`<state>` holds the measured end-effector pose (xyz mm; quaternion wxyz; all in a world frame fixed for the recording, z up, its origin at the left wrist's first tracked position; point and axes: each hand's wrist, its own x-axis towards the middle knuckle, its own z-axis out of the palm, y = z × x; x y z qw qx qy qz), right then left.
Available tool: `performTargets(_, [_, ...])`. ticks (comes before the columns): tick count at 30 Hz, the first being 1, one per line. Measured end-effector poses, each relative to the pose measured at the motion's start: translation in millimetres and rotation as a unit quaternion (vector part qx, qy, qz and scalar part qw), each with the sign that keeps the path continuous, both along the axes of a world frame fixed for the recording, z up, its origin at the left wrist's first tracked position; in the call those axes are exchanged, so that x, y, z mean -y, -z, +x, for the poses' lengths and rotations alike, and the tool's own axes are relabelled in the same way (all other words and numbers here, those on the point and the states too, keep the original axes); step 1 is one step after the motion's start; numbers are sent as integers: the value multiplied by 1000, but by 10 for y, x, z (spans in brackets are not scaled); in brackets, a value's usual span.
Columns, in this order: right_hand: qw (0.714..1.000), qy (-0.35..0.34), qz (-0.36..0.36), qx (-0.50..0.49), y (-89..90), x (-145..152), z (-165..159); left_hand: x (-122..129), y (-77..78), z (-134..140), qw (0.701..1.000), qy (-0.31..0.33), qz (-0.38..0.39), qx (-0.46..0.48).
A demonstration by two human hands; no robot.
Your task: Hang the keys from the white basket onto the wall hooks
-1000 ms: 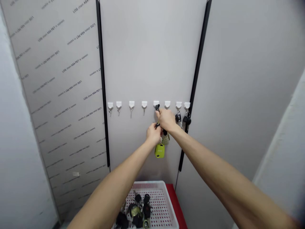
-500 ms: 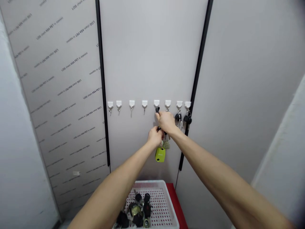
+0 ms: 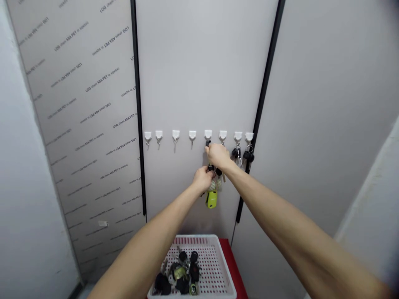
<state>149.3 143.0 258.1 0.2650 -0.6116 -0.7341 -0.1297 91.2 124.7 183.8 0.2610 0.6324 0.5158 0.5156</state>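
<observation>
Several white adhesive hooks run in a row across the pale panel. At one right of the middle, the white hook, my right hand pinches a small black loop or strap end just under it. Whether the loop is over the hook's metal part cannot be made out. Just below, my left hand is closed on the bunch of keys, with black pieces between its fingers. From this bunch hangs a bright yellow-green key fob, with a pale tag beside it. My right hand partly covers the neighbouring hook.
Black-headed keys and another key set hang from the two rightmost hooks. Below stands a white perforated basket with several bunches of keys, on a red surface. Black strips border the panel.
The black loop sits lower and closer to my right fingers, under the hook. The yellow-green fob has turned and swung slightly. The view has shifted a little.
</observation>
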Motion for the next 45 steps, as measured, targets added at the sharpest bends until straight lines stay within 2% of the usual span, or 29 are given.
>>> performTargets(4, [1000, 4, -25, -4, 17, -5, -18, 56, 74, 29, 1000, -1, -3, -15])
performTargets(6, [1000, -7, -22, -3, 131, 29, 13, 141, 206, -37, 1000, 4, 7, -8])
performTargets(8, [999, -39, -8, 3, 348, 99, 87, 254, 426, -184, 1000, 11, 7, 3])
performTargets(11, [990, -125, 61, 0, 870, 285, 251, 453, 898, -510, 998, 11, -54, 16])
performTargets(13, [982, -178, 58, -3, 1312, 455, 351, 601, 1245, -725, 994, 0, -114, 7])
performTargets(14, [978, -206, 16, 5, 1540, 544, 385, 675, 1404, -810, 991, -4, -136, -10])
performTargets(16, [953, -272, -126, 42, 1968, 704, 407, 815, 1658, -911, 984, -6, -167, -65])
performTargets(18, [920, -308, -234, 71, 2303, 808, 369, 924, 1813, -912, 975, 3, -177, -133])
performTargets(21, [914, -299, -263, 79, 2572, 842, 254, 1017, 1907, -786, 956, 30, -168, -239])
performTargets(24, [912, -295, -264, 107, 2636, 811, 169, 1044, 1954, -651, 933, 57, -154, -319])
performTargets(28, [904, -297, -295, 91, 2622, 779, 193, 1034, 2025, -623, 931, 50, -144, -331])
performTargets(32, [876, -344, -334, -61, 2542, 730, 282, 999, 1998, -696, 950, 54, -159, -264])
performTargets(35, [848, -371, -338, -170, 2438, 683, 310, 963, 1864, -737, 971, 35, -171, -165])
performTargets(37, [838, -366, -351, -201, 2369, 668, 302, 943, 1743, -738, 981, 24, -169, -96])
performTargets(39, [844, -347, -353, -207, 2310, 675, 275, 936, 1635, -712, 984, 45, -171, -24])
performTargets(41, [864, -324, -327, -204, 2258, 699, 238, 944, 1568, -666, 979, 86, -180, 47])
performTargets(45, [906, -287, -259, -174, 2177, 762, 183, 981, 1574, -556, 957, 136, -219, 136])
